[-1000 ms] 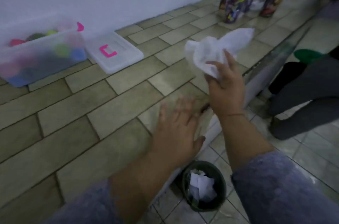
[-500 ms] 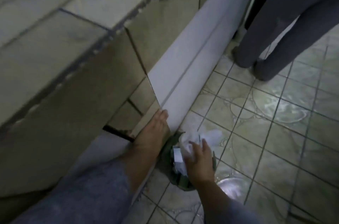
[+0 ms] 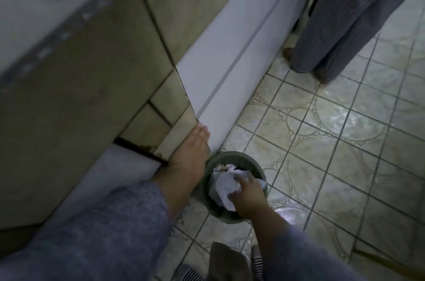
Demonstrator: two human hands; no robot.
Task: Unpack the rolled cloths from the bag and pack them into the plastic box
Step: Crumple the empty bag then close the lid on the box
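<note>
Across 9 to 12 o'clock: the tiled counter front [image 3: 80,62], drab olive tiles with dark grout and a blurred top edge. A rusty dark gap sits under its lowest tiles, near centre.

From 3 to 5 o'clock: the floor tiles [image 3: 345,142], glossy, pale, with a circle pattern.

A white panel [image 3: 230,50] runs diagonally from 1 o'clock to centre between counter and floor, with one thin seam along its length.

At 1 to 2 o'clock: a second person's legs [image 3: 340,16] in grey ribbed trousers, standing on the floor just beside the panel.

At 7 to 8 o'clock: the left sleeve [image 3: 103,234], grey fleece. At 5 o'clock: the right sleeve [image 3: 310,257], same fabric.

Just past 6 o'clock: a round dark green bin [image 3: 230,156] on the floor, against the foot of the panel.

The left hand [image 3: 188,156], just left of the bin, lies flat and released. Its fingers are straight and together, tips on the lower corner of the panel. It holds nothing.

The right hand [image 3: 247,198] is over the bin mouth, fingers and thumb bent onto a white wad [image 3: 223,188], grasping it.

The wad sits inside the bin and fills most of the opening. Cannot tell whether it is paper, cloth or the bag. Rolled cloths and plastic box: cannot place them from this view.

At the 6 o'clock edge: grey ribbed footwear [image 3: 188,273], partly cropped.
</note>
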